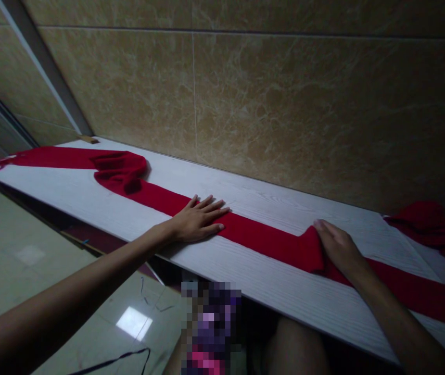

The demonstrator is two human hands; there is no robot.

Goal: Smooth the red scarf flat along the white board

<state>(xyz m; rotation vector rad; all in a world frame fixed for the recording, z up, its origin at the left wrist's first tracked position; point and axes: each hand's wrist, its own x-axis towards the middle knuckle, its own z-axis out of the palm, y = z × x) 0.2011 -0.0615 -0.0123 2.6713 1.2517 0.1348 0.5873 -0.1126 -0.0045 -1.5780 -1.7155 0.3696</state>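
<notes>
Head view: long red knitted cloth strip [261, 237] laid lengthwise on white wood-grain counter [284, 291].
L hand [199, 221] flat, fingers spread, pressing strip; R hand [337, 247] bunches a raised fold, fingers curled w/ cloth.

Matt red cloth [261, 237], wood-grain board [269, 291]

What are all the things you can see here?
red cloth strip: one, red, stretched along the board, bunched near the far left end
red cloth pile: one, red, at the board's right end
white board: one, whitish wood grain, against the wall
tiled wall: one, tan marbled, behind the board
floor: pale glossy tiles, lower left
black cord: one, black, on the floor
left hand: flat on the strip
right hand: gripping a raised fold of the strip
</notes>
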